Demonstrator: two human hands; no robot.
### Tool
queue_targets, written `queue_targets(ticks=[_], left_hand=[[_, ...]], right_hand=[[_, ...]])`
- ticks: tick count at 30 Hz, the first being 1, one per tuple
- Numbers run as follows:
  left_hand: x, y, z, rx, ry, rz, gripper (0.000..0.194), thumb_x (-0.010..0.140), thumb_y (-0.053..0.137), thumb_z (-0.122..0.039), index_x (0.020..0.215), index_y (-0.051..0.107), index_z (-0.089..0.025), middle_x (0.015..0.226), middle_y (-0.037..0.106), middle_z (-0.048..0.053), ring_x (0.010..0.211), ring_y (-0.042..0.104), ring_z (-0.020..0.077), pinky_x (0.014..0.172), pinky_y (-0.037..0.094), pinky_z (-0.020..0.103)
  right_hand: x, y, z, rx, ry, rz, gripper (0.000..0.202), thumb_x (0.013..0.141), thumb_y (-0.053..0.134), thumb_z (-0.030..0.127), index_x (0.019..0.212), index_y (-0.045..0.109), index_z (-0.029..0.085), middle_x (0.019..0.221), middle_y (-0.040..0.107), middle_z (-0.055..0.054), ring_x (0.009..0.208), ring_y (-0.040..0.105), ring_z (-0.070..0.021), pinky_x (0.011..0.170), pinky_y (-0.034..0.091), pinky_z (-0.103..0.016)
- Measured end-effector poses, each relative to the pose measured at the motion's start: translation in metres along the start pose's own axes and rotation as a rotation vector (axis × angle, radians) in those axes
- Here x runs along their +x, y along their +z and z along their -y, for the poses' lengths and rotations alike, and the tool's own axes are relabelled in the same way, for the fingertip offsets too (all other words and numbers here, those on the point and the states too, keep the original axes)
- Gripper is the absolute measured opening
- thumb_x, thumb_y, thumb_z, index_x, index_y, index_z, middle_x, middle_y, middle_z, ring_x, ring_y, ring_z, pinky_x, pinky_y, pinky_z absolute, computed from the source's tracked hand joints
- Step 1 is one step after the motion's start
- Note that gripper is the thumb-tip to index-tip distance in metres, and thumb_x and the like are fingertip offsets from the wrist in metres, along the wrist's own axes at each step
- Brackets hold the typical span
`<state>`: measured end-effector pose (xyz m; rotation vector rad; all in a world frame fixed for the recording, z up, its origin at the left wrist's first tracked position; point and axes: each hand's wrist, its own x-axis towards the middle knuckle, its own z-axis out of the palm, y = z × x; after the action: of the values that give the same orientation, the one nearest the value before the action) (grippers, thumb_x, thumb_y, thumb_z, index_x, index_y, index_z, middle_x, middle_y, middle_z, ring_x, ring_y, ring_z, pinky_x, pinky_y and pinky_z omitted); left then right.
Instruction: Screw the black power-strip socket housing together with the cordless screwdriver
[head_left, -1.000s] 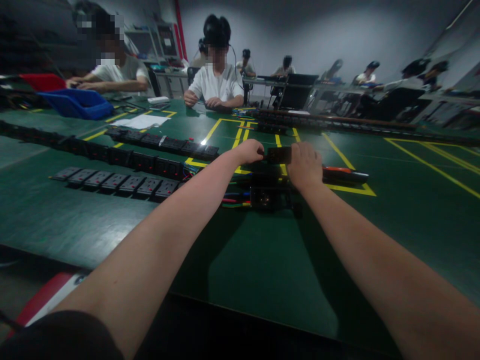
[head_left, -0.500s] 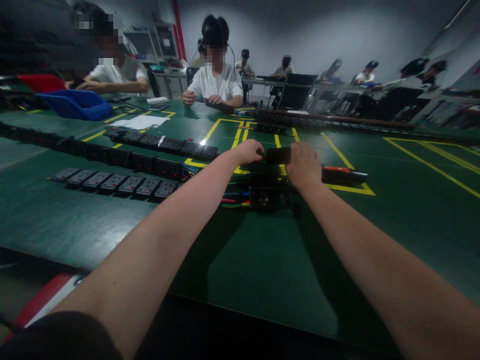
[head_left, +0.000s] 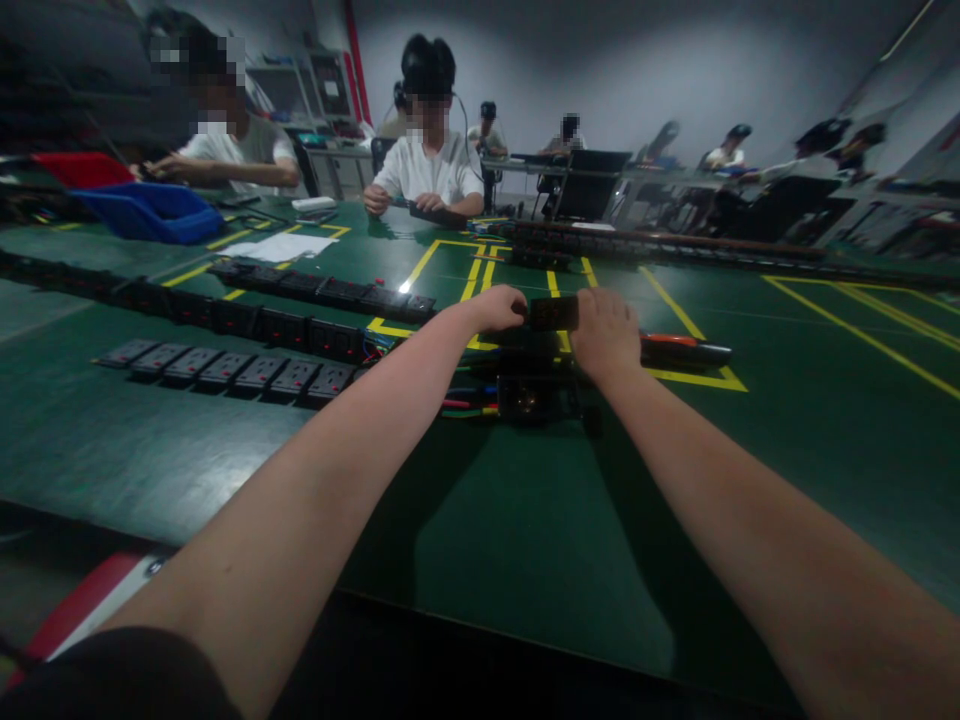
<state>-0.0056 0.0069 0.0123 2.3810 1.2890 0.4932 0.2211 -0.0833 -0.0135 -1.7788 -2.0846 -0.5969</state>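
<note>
Both my arms reach forward over a green table [head_left: 525, 530]. My right hand [head_left: 606, 332] is closed round the right end of a dark rectangular piece [head_left: 553, 314], held above the table. At its left end my left hand [head_left: 501, 308] has its fingers curled in a pinch; what lies between them is too dark to make out. Below the hands sits a black socket housing [head_left: 529, 399] with coloured wires [head_left: 472, 405] running out to its left. A row of black socket modules [head_left: 236, 370] lies left of my left forearm. Right of my right hand is an orange-and-black tool [head_left: 686, 350].
Longer socket strips [head_left: 285, 325] stretch across the left side. A blue bin [head_left: 161, 210], a red bin [head_left: 82, 168] and white paper [head_left: 285, 246] are farther back. A co-worker [head_left: 427, 160] sits opposite, handling a dark part. Yellow tape [head_left: 667, 300] marks the tabletop.
The dark piece has turned slightly, so more of its face shows. My hands have hardly moved, and the whole view has shifted a little.
</note>
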Motion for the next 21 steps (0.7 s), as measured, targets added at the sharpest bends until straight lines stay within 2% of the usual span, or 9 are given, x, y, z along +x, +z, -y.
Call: queue_targets(ticks=[4, 6, 8, 12, 15, 18, 21], left_hand=[[0.000, 0.004, -0.001, -0.144, -0.015, 0.048, 0.088, 0.075, 0.075, -0.014, 0.161, 0.061, -0.019, 0.125, 0.081, 0.012, 0.102, 0.075, 0.0263, 0.094, 0.059, 0.040], [-0.001, 0.006, -0.004, -0.178, 0.011, 0.079, 0.098, 0.072, 0.077, -0.014, 0.167, 0.052, -0.020, 0.129, 0.080, 0.013, 0.105, 0.075, 0.0272, 0.094, 0.059, 0.040], [-0.003, 0.008, -0.010, -0.179, 0.020, 0.081, 0.099, 0.071, 0.079, -0.013, 0.165, 0.051, -0.019, 0.129, 0.079, 0.014, 0.110, 0.074, 0.0289, 0.098, 0.059, 0.041], [-0.006, 0.010, -0.021, -0.135, -0.009, 0.025, 0.088, 0.074, 0.084, -0.017, 0.156, 0.054, -0.014, 0.134, 0.077, 0.019, 0.117, 0.072, 0.0311, 0.103, 0.058, 0.043], [-0.007, 0.011, -0.023, -0.126, 0.015, 0.009, 0.092, 0.075, 0.088, -0.022, 0.158, 0.051, -0.012, 0.134, 0.078, 0.021, 0.119, 0.073, 0.0331, 0.105, 0.057, 0.044], [-0.005, 0.013, -0.021, -0.142, 0.114, -0.002, 0.099, 0.076, 0.089, -0.024, 0.166, 0.047, -0.017, 0.138, 0.079, 0.019, 0.128, 0.074, 0.0353, 0.111, 0.056, 0.046], [-0.002, 0.014, -0.019, -0.134, 0.189, -0.012, 0.090, 0.077, 0.088, -0.025, 0.162, 0.058, -0.023, 0.148, 0.077, 0.015, 0.142, 0.069, 0.0362, 0.123, 0.052, 0.048]], right_hand=[[0.000, -0.002, -0.001, 0.055, -0.009, -0.003, 0.060, 0.109, 0.043, 0.020, 0.167, 0.051, 0.009, 0.164, 0.058, -0.029, 0.152, 0.052, -0.0461, 0.123, 0.048, -0.069], [0.000, -0.002, -0.001, 0.079, -0.003, -0.006, 0.061, 0.107, 0.045, 0.020, 0.168, 0.050, 0.011, 0.165, 0.057, -0.029, 0.152, 0.052, -0.0472, 0.123, 0.047, -0.072], [0.000, -0.001, -0.001, 0.097, -0.002, -0.011, 0.062, 0.107, 0.046, 0.021, 0.169, 0.050, 0.013, 0.166, 0.057, -0.028, 0.152, 0.051, -0.0477, 0.123, 0.047, -0.073], [0.001, 0.000, -0.002, 0.111, -0.020, -0.010, 0.061, 0.108, 0.047, 0.021, 0.169, 0.052, 0.018, 0.167, 0.055, -0.026, 0.153, 0.050, -0.0476, 0.124, 0.047, -0.073], [0.000, 0.000, -0.003, 0.103, -0.037, 0.003, 0.060, 0.108, 0.047, 0.019, 0.167, 0.055, 0.024, 0.169, 0.053, -0.023, 0.153, 0.051, -0.0455, 0.124, 0.048, -0.070], [-0.001, -0.001, -0.002, 0.083, -0.048, 0.021, 0.061, 0.108, 0.047, 0.017, 0.167, 0.056, 0.026, 0.171, 0.052, -0.022, 0.152, 0.055, -0.0425, 0.124, 0.050, -0.065], [0.002, -0.003, -0.005, 0.104, -0.063, 0.045, 0.066, 0.106, 0.052, 0.018, 0.172, 0.051, 0.020, 0.172, 0.053, -0.024, 0.153, 0.056, -0.0418, 0.124, 0.052, -0.062]])
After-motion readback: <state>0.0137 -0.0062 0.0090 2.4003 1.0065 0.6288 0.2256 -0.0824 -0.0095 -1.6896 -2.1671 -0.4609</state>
